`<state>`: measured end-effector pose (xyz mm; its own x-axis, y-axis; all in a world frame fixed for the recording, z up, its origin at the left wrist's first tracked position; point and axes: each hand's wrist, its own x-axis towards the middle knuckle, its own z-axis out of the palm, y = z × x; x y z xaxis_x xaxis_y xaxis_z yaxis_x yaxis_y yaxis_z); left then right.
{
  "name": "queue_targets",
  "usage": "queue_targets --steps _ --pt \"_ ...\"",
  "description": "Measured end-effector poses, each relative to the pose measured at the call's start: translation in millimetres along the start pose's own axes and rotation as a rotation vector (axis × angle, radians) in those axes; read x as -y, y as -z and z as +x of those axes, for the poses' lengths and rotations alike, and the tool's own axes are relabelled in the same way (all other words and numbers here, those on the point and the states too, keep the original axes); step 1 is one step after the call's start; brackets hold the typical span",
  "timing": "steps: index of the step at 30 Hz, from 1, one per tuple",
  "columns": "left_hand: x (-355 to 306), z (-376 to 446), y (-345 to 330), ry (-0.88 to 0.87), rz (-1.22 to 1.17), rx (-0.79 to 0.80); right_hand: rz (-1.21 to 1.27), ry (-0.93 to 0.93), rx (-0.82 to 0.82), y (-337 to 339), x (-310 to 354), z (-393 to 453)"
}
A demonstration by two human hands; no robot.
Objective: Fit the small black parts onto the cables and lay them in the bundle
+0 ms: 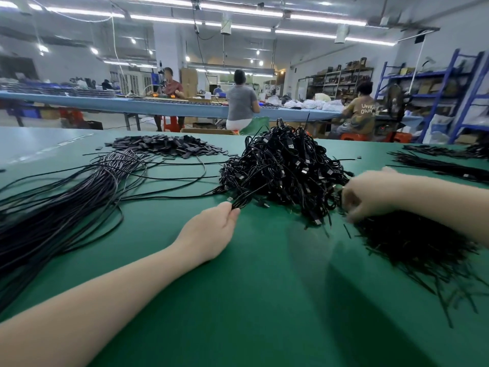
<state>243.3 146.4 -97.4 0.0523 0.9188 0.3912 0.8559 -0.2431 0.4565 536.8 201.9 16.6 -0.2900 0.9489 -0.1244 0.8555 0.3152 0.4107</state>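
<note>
The tangled heap of USB cables point(283, 170) sat at the centre of the green tabletop point(238, 300), and its bulk suggested most cables remained unfitted. The left hand point(211, 231) pinched a few cable ends at the heap's near edge. The right hand point(370, 194), fingers curled, reached into the pile of small black parts point(412, 247); whether it held one could not be told. The straightened bundle point(66, 207) lay left. The only partly legible writing was on a distant worker's shirt point(363, 111).

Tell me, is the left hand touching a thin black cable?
Touching: the head view shows the left hand pinching a thin black cable by the tangled heap.
</note>
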Motion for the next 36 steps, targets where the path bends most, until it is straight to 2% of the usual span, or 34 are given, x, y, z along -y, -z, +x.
queue_targets --steps 2,3,10,12,16,20,25,28,31,33,36 --pt "-2 0 -1 -0.018 0.041 0.027 -0.071 -0.030 0.123 -15 -7 -4" --pt "-2 -1 -1 -0.021 0.053 0.033 -0.109 -0.026 0.125 -23 -7 -3" --pt "-3 -3 2 -0.011 0.026 0.040 -0.406 0.120 -0.187 -45 3 -7" --pt "-2 -2 2 0.003 -0.018 0.055 -0.447 0.150 -0.219 -46 5 -8" --pt "2 0 4 0.046 -0.165 0.063 -0.390 0.230 -0.198 -43 3 -8" --pt "10 6 8 0.092 -0.332 0.075 -0.129 0.193 -0.146 -38 4 -8" --pt "11 5 8 0.069 -0.356 0.028 -0.319 0.113 0.018 -39 4 -10" --pt "8 4 8 0.049 -0.340 0.018 -0.526 0.148 -0.066 -42 5 -10" --pt "5 4 8 0.059 -0.349 0.032 -0.599 0.204 -0.114 -42 6 -9" --pt "4 5 7 0.070 -0.380 0.051 -0.521 0.170 -0.126 -37 3 -10" --pt "5 6 6 0.085 -0.376 0.074 -0.184 0.100 -0.123 -28 -2 -14"
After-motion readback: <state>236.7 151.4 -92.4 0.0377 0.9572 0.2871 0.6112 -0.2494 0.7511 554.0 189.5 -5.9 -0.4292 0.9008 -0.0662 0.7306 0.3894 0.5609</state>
